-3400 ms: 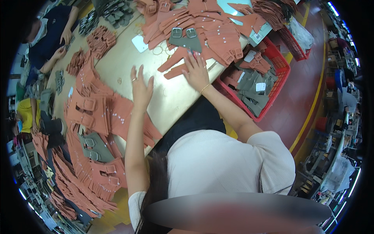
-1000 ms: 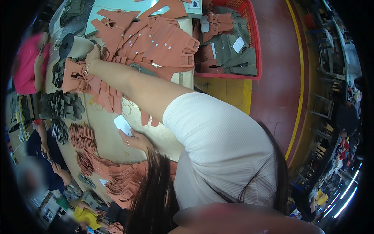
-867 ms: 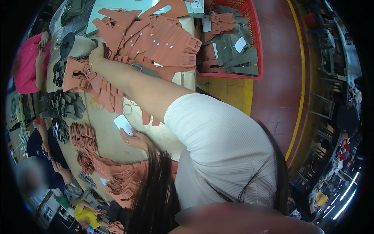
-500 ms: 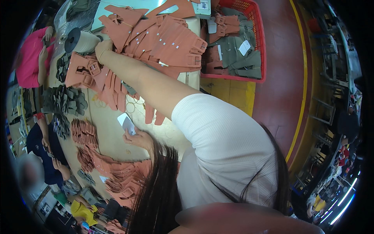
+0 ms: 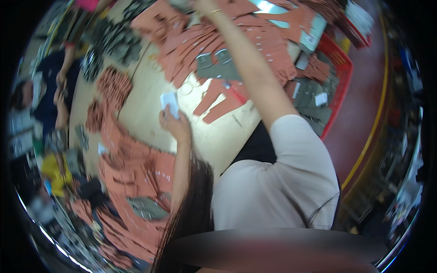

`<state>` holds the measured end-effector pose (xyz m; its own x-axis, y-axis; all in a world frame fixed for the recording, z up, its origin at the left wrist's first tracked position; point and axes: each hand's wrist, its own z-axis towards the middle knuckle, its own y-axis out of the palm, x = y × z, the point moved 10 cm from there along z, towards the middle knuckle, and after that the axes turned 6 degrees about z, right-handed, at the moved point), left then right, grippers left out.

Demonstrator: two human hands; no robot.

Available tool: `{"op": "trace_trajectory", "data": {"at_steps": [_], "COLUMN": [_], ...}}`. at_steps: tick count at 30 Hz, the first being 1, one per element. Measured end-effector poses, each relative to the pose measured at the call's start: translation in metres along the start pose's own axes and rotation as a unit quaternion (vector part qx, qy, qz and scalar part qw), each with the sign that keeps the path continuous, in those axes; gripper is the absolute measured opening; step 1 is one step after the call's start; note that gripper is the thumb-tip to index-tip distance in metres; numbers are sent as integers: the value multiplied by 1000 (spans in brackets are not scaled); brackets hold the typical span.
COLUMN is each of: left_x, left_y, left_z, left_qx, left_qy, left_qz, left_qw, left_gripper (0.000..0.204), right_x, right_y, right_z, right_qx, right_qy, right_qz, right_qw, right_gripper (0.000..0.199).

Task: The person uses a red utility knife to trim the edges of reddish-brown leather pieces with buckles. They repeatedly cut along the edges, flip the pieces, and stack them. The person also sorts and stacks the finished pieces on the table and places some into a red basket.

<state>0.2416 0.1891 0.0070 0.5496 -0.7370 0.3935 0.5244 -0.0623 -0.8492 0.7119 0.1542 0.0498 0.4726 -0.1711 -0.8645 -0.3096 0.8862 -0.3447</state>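
Note:
My left hand (image 5: 176,126) is closed on a white card (image 5: 169,101) with rounded corners, held just above the pale tabletop (image 5: 150,132). At the far end of my outstretched arm, my right hand (image 5: 205,6) is by a spool of pale cord (image 5: 181,4); blur and the picture's edge hide its fingers. Beneath that arm spread overlapping salmon-coloured cut pieces with buckles (image 5: 182,50). Grey-green buckled pieces (image 5: 217,70) lie on them. Nearer me rest a forked salmon piece (image 5: 209,102), a slim red object (image 5: 237,94) I cannot make out, and thin loops, perhaps rubber bands (image 5: 185,89).
To the right, a red plastic crate (image 5: 342,75) holds salmon and grey-green pieces. More salmon pieces (image 5: 132,177) are heaped at the near left, with dark green bundles (image 5: 118,43) farther off. A co-worker in dark clothing (image 5: 48,86) is across the table on the left.
The view has swung, so the table and crate appear shifted. My right arm still reaches to the spool. My left hand keeps the white card. The grey-green buckled pieces now show more clearly.

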Motion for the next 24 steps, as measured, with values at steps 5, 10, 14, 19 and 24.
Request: {"op": "trace_trajectory", "data": {"at_steps": [5, 10, 14, 19, 24], "left_x": [-3, -2, 3, 11, 7], "left_y": [1, -6, -6, -5, 3], "left_z": [-2, -4, -3, 1, 3], "left_qx": [10, 57, 47, 16, -22], "left_qy": [8, 20, 29, 42, 17], "left_qz": [-4, -18, -2, 16, 59], "left_qw": [1000, 998, 998, 999, 998], "left_gripper": [48, 50, 51, 53, 51], "right_x": [-64, -64, -33, -16, -22], "right_y": [-60, -79, -76, -60, -31], "right_z": [-13, -32, -28, -29, -51], "right_qx": [78, 83, 138, 202, 85], "right_qy": [-92, 1, 13, -24, 93], "right_qz": [-38, 5, -108, -26, 218], "right_qw": [992, 997, 984, 979, 968], "right_gripper": [33, 35, 38, 70, 42]}}
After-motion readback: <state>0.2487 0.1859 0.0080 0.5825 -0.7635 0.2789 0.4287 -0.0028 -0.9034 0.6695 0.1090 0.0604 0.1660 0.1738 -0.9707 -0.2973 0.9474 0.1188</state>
